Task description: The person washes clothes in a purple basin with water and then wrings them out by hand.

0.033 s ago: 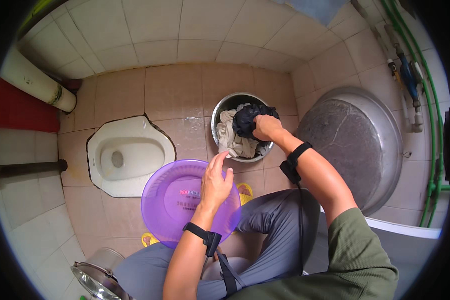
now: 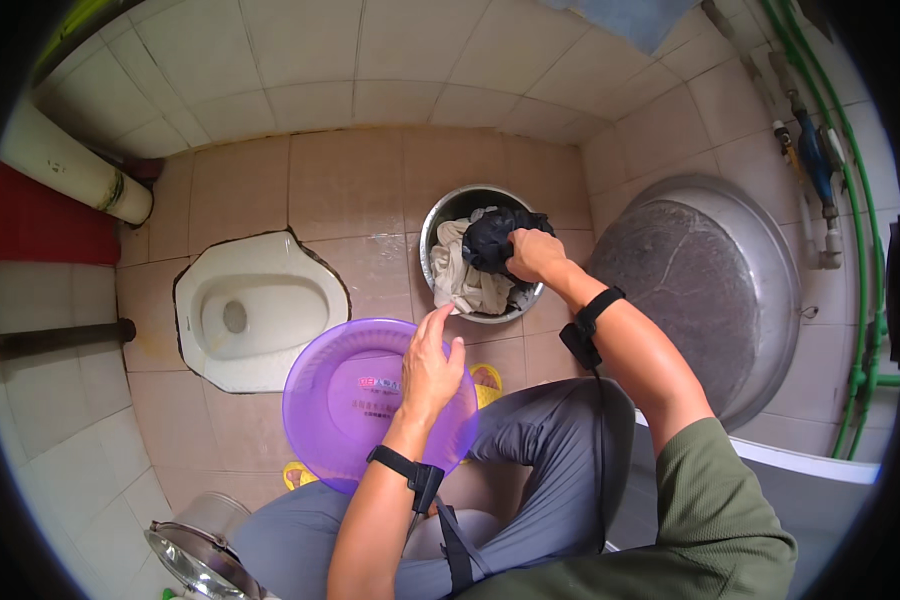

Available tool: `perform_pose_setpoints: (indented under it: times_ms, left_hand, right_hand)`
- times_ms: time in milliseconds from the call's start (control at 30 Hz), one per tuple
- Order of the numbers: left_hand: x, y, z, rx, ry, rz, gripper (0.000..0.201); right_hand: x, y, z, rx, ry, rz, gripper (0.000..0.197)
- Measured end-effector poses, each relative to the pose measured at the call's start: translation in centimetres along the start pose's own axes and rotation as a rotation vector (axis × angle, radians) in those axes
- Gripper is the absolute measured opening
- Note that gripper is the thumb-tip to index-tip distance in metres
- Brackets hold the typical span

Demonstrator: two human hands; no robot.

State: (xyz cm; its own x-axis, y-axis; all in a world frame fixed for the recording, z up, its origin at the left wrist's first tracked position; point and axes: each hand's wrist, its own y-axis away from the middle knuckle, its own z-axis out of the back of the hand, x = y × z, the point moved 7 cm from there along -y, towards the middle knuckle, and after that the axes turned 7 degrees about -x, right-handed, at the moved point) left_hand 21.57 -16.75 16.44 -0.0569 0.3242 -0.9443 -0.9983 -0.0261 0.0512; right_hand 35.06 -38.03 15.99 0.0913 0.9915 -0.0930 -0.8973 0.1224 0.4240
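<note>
My right hand point(image 2: 536, 255) grips a crumpled black cloth point(image 2: 494, 240) in a round metal basin point(image 2: 433, 222) on the floor. Cream-coloured cloth point(image 2: 456, 268) lies bunched beside it in the same basin. Over the right part of a purple plastic basin point(image 2: 320, 400), my left hand point(image 2: 432, 370) is held with its fingers stretched out and nothing in them. Its fingertips come near the lower rim of the metal basin; whether they touch the cream cloth I cannot tell. The purple basin has nothing visible inside except print on its bottom.
A white squat toilet point(image 2: 260, 310) is set in the tiled floor to the left. At the right, a large grey metal tub point(image 2: 685, 290) leans against the wall, near green pipes point(image 2: 860, 250). A shiny metal pot point(image 2: 198, 545) stands at the lower left.
</note>
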Motion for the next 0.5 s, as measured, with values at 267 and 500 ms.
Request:
perform_pose_setpoints:
  times_ms: [267,500]
  left_hand:
    - [-7.6,2.5,2.1,0.076,-0.048,0.184,0.046]
    - [-19.5,2.3,5.3,0.093,0.034,0.313,0.048]
  right_hand:
    - [-4.3,5.0,12.2,-0.111,-0.397,0.022,0.030]
    - [-7.0,12.5,26.8,-0.303,-0.724,-0.100,0.026]
